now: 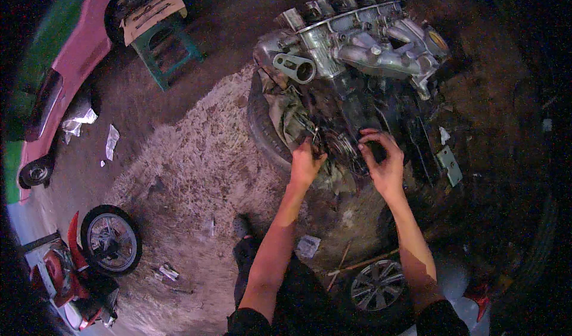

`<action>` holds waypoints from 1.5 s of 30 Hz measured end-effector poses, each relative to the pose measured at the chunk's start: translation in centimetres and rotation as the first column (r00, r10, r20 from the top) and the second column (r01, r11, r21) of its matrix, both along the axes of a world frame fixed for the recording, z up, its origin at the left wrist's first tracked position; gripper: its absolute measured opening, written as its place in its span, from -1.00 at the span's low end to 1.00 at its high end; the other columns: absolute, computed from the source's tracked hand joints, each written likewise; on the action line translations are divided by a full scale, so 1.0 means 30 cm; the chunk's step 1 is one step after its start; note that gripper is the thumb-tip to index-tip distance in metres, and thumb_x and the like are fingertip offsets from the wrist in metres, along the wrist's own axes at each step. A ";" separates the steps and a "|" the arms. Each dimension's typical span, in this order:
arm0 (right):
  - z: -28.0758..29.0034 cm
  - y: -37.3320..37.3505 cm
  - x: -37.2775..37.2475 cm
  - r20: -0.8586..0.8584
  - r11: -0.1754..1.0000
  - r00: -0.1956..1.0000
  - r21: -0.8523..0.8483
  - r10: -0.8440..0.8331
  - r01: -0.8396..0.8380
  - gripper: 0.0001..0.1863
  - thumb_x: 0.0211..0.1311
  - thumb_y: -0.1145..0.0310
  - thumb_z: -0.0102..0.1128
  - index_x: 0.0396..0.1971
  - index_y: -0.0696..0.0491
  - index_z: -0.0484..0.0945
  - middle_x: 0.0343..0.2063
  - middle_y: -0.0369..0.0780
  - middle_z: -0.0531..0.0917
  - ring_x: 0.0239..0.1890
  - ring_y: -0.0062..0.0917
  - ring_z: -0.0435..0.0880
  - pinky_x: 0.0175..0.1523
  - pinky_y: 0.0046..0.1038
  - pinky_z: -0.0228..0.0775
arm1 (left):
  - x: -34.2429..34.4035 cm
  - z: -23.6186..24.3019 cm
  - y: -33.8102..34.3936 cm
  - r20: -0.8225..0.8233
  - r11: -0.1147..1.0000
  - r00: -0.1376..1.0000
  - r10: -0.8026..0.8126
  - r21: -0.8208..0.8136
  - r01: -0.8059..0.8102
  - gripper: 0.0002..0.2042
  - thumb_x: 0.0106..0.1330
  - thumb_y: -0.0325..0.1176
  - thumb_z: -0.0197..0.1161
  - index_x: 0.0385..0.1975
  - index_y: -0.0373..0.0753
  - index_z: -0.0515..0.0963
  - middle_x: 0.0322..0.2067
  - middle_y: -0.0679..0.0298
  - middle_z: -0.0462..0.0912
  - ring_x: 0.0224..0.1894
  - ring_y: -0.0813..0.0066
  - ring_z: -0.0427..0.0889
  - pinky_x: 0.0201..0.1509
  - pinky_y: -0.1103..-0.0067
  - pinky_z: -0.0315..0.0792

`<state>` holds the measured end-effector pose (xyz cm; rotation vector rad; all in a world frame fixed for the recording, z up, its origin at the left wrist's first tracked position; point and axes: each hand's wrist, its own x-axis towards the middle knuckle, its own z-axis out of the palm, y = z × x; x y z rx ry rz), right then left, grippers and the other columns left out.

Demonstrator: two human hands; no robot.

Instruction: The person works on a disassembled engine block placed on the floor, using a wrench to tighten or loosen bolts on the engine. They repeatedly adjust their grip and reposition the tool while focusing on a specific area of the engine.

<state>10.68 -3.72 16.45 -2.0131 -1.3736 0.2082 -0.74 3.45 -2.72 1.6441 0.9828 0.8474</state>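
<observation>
A silver engine assembly (372,53) with curved intake pipes sits atop dark, greasy parts (363,100). A bare metal bracket (291,67) juts from its left. Below, a tire (265,132) is topped with crumpled, dirty cloth (283,109). My left hand (308,160) is closed at the cloth's edge on a small thing, too dark to make out, beside a tangle of dark metal pieces (338,146). My right hand (384,163) is at the dark lower engine, thumb and fingertips curled close together; what they grip is hidden.
A green stool (189,53) bearing cardboard (137,23) stands upper left, beside a pink car body (74,41). Lower left is a red motorcycle part (50,264) with a wheel (110,239). An alloy wheel (376,285) and sticks (354,266) lie near my legs. A plate (450,166) lies right.
</observation>
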 end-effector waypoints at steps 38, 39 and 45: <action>-0.030 -0.006 0.017 -0.039 0.993 0.999 0.118 -0.023 0.028 -0.82 -0.01 0.54 0.32 -0.35 0.09 0.59 -0.20 -0.19 0.67 -0.09 -0.23 0.59 0.06 -0.32 0.38 | -0.013 -0.178 0.202 0.259 0.334 0.966 0.011 -0.911 0.241 -0.33 0.17 -0.31 0.38 0.26 -0.32 0.21 -0.01 0.11 0.55 -0.04 0.19 0.56 -0.04 0.28 0.52; -0.028 -0.007 0.016 -0.042 0.993 0.999 0.112 -0.029 0.033 -0.82 -0.01 0.54 0.32 -0.35 0.09 0.59 -0.20 -0.19 0.67 -0.09 -0.23 0.59 0.05 -0.32 0.38 | -0.012 -0.178 0.202 0.249 0.291 0.969 0.008 -0.927 0.236 -0.31 0.16 -0.29 0.40 0.26 -0.31 0.23 -0.01 0.12 0.54 -0.01 0.20 0.55 -0.01 0.28 0.49; -0.017 -0.004 0.011 -0.074 0.994 0.996 0.099 -0.040 0.047 -0.82 0.00 0.53 0.33 -0.34 0.09 0.59 -0.19 -0.20 0.67 -0.10 -0.23 0.59 0.06 -0.31 0.39 | 0.015 -0.148 0.101 0.115 0.476 0.991 0.073 -0.877 0.067 -0.43 0.21 -0.22 0.37 0.17 -0.30 0.33 -0.02 0.19 0.54 -0.06 0.32 0.50 -0.05 0.34 0.43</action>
